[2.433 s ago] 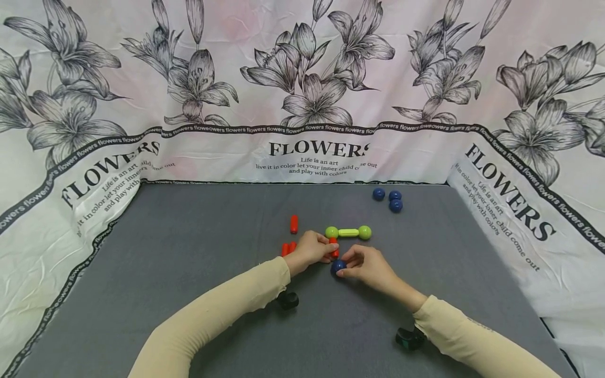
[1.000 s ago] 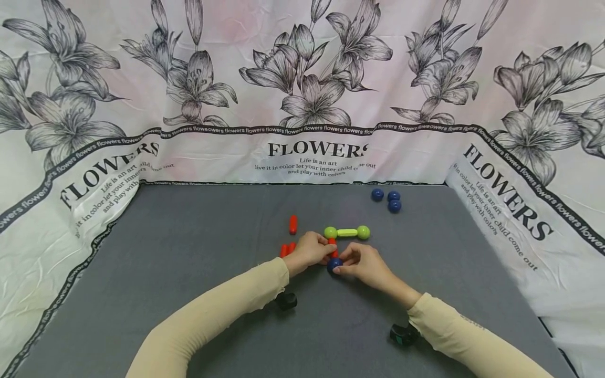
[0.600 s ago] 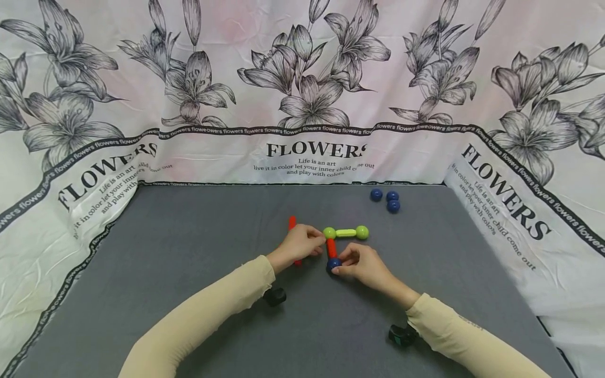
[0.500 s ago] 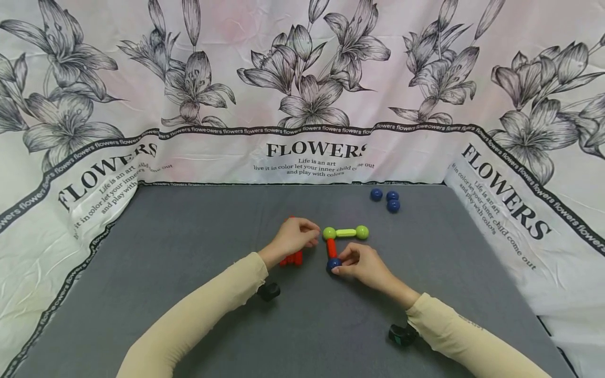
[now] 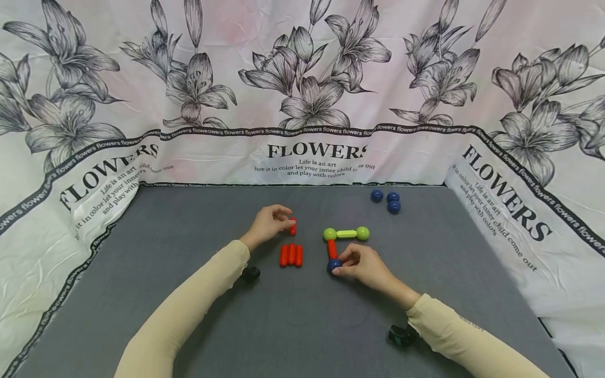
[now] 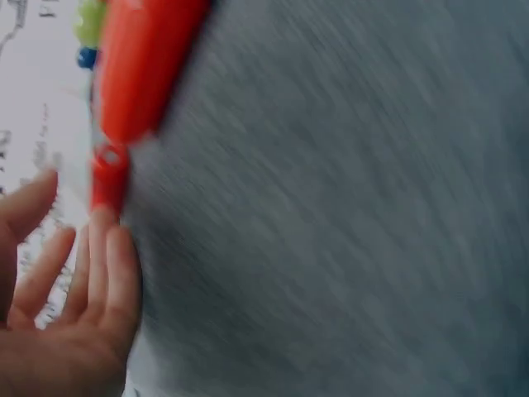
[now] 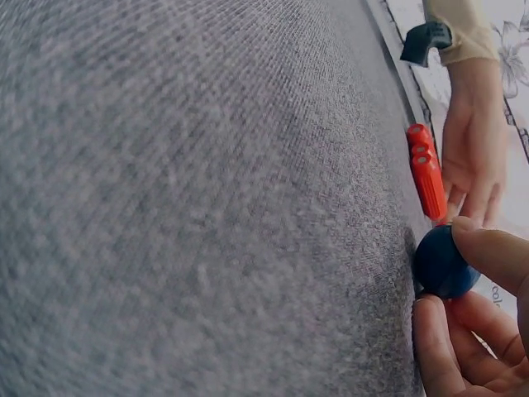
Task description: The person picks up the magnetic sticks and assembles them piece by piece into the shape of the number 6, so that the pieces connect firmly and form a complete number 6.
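In the head view, my right hand (image 5: 366, 266) pinches a blue ball (image 5: 333, 265) between thumb and fingers; the right wrist view shows the same blue ball (image 7: 445, 263) in that pinch. The ball touches the near end of a red rod (image 5: 332, 249), whose far end meets a green ball (image 5: 330, 234). From there a light green rod (image 5: 347, 234) runs to a second green ball (image 5: 362, 233). My left hand (image 5: 267, 227) is beside a lone red rod (image 5: 293, 227), its fingers fairly straight in the blurred left wrist view; whether they touch the rod is unclear.
Three red rods (image 5: 291, 255) lie side by side, nearer than the lone one. Several blue balls are on the table at the back right, one blue ball (image 5: 376, 195) slightly apart. Grey cloth (image 5: 227, 315) covers the table, and a flower-printed curtain (image 5: 198, 157) rises behind it.
My right hand has brought the blue ball leftward against the red rod's near end. My left hand has released that rod and moved left and away to the lone red rod.
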A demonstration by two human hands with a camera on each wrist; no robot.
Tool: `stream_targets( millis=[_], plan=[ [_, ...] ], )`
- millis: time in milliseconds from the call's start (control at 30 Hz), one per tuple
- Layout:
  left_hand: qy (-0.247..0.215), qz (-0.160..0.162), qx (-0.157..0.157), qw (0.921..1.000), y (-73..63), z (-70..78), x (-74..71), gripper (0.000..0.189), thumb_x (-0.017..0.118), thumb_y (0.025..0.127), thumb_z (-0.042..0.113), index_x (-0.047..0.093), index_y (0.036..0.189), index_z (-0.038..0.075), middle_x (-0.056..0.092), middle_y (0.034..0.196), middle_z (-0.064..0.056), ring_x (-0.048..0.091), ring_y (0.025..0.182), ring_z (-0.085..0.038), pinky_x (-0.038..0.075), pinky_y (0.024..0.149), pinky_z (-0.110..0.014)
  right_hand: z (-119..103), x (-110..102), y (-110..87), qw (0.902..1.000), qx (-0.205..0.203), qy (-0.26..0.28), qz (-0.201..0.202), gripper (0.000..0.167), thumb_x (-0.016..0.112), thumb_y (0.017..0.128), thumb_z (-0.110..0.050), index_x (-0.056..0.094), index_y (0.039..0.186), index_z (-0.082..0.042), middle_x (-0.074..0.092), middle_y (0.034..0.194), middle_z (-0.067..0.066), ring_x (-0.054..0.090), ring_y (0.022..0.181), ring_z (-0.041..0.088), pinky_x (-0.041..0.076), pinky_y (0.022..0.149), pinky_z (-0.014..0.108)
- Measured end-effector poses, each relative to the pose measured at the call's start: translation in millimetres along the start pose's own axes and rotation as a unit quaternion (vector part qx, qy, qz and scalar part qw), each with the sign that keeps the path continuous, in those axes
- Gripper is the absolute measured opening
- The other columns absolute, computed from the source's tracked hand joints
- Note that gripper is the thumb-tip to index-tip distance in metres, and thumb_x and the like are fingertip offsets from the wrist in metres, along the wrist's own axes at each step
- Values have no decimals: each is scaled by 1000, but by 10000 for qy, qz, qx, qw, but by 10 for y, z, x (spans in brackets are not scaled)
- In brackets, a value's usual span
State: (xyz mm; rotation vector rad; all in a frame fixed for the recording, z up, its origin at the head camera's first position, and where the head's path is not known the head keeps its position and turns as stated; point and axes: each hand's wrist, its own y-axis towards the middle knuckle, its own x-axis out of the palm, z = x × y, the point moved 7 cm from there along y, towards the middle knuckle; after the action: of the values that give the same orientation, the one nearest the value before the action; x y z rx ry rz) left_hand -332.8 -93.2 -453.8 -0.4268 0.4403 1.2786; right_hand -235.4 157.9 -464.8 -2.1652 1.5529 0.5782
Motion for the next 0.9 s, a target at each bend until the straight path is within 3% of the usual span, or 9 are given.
stream_targets(
  millis=[167,400,667,900],
  plan=[
    [257,-332,35,9991,44,-86,32,47,75,89,28,62,131,11,71,104,-13,63,85,-19,48,70,-24,14,5,0,10000,36,15,-15,30,87,75,-25,68,92,-10,73,89,5,66,79,13,52,65,24],
    [482,-479,138,9976,89,-96,77,50,76,89,27,62,133,9,69,100,-11,61,83,-17,47,70,-22,9,0,-6,9998,141,88,-49,31,87,75,-24,68,94,-9,73,89,5,66,79,13,52,66,25],
    [660,-380,256,9968,64,-68,75,43,77,88,25,66,127,10,67,102,-11,62,87,-19,49,74,-24,3,15,8,9993,181,319,-114,36,87,75,-22,67,100,-5,71,95,9,66,81,12,54,68,22],
    [609,-249,316,9973,79,-31,63,40,81,83,23,69,120,13,71,98,-10,63,85,-18,48,70,-22,2,13,16,9985,259,456,-141,32,83,80,-25,68,100,-4,71,93,8,66,78,12,53,68,22]
  ],
)
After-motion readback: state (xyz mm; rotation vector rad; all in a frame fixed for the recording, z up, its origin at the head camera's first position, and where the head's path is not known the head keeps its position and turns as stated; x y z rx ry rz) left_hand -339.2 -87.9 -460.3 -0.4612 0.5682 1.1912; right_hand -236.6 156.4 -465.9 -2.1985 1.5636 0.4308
